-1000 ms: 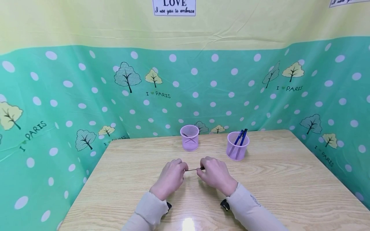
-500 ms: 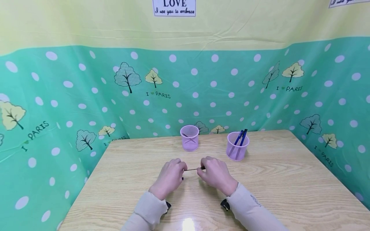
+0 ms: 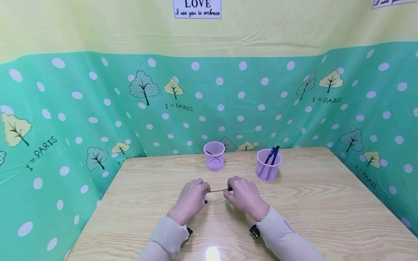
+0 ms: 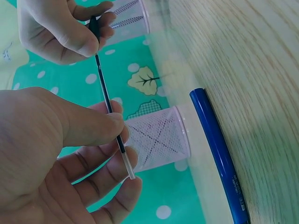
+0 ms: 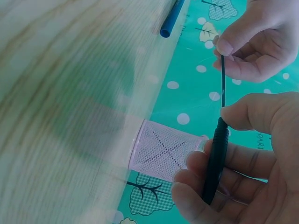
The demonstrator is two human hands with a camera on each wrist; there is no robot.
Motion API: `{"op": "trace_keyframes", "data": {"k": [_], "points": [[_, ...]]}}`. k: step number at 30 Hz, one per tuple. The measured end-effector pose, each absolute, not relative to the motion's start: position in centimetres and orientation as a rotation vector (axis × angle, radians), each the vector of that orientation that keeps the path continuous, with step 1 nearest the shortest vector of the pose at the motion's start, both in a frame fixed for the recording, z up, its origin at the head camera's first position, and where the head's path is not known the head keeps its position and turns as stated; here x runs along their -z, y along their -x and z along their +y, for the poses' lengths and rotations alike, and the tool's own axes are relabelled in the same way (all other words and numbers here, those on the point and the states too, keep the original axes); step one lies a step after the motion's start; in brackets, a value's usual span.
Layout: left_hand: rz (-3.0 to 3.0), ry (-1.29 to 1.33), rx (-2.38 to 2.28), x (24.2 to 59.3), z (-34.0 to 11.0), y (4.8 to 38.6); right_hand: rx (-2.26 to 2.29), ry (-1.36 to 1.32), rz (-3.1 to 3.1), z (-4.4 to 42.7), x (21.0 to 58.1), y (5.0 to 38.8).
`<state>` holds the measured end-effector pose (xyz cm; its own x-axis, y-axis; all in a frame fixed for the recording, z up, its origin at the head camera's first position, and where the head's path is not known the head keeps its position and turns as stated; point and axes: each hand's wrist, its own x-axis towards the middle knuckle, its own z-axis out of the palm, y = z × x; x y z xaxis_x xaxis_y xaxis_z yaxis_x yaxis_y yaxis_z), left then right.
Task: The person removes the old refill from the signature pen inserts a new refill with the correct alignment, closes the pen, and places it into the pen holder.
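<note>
Between thumb and index finger, my left hand pinches a thin pen refill near its clear end. The refill is filled with black ink and slants between both hands in the left wrist view. My right hand holds the black ribbed grip section of a pen, thumb at its upper end. Into that end runs the refill's other end, so its tip is hidden. A blue pen barrel lies on the table below the left hand; in the head view just one end shows.
Two purple mesh pen cups stand toward the back of the wooden table. The left cup has a thin dark item visible in it, its kind unclear. The right cup holds blue pens. Behind hangs a patterned curtain.
My left hand has shifted slightly left and toward me, and the end of the blue barrel now shows beside it. The right hand has barely moved, still holding the grip section.
</note>
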<state>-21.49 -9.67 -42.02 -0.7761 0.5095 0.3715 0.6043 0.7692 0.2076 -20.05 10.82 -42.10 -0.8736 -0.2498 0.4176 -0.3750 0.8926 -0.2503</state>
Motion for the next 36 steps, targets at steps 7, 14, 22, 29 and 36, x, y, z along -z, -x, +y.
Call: {"op": "trace_keyframes", "data": {"k": [7,14,22,29,36], "points": [[-2.671,0.857,0.459,41.97,-9.72,21.50,-0.467,-0.451,-2.661,10.86,42.13,20.12],[-2.680,0.844,0.462,42.00,-9.89,21.57,-0.486,-0.441,-2.669,10.87,42.09,20.09],[-2.666,0.838,0.474,42.09,-10.17,21.74,-0.510,-0.422,-2.678,10.91,41.98,20.08],[-2.666,0.832,0.470,42.08,-10.30,21.79,-0.501,-0.423,-2.678,10.86,42.07,20.13],[-2.697,0.819,0.476,42.04,-10.53,22.00,-0.509,-0.438,-2.674,10.86,41.98,20.20]]}}
